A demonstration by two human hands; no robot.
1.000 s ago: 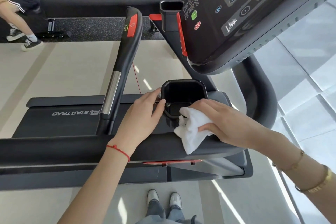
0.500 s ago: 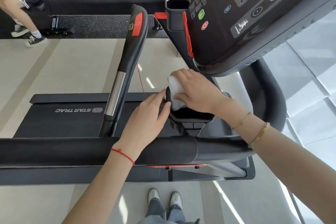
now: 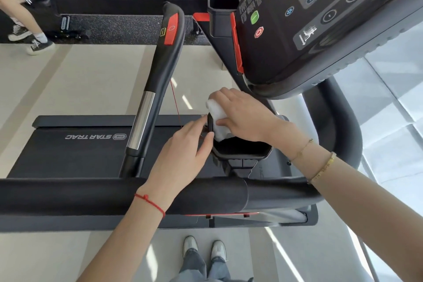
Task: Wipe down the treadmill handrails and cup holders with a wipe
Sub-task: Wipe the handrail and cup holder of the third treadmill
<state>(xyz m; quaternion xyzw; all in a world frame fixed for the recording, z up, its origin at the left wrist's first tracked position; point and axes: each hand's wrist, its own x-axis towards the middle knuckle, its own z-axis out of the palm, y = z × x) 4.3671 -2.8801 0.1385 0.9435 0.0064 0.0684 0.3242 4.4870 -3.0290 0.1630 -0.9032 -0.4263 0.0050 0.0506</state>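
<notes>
The treadmill (image 3: 75, 151) fills the view: a matte black running deck printed STAR TRAC, one glossy black control console (image 3: 320, 18) with round buttons at upper right, and thick foam-padded black handrails. The near handrail (image 3: 91, 194) runs across the frame as a fat cylinder; a slimmer centre handlebar (image 3: 160, 71) rises from it, with one brushed-metal sleeve and one red panel near its tip. Two black plastic cup holders show: the near cup holder (image 3: 242, 153), octagonal and hollow, and a far cup holder (image 3: 223, 16) beside the console.

The right hand (image 3: 245, 117) lies over the near cup holder's far rim, its fingers curled round a crumpled white wipe (image 3: 217, 117) and pressing it against the rim and inner wall. The left hand (image 3: 183, 153) steadies the same cup holder from its left side, fingers loosely extended, thumb and fingertips touching the outer edge. A red string bracelet (image 3: 150, 202) circles the left wrist; two thin gold bracelets (image 3: 320, 167) circle the right.
</notes>
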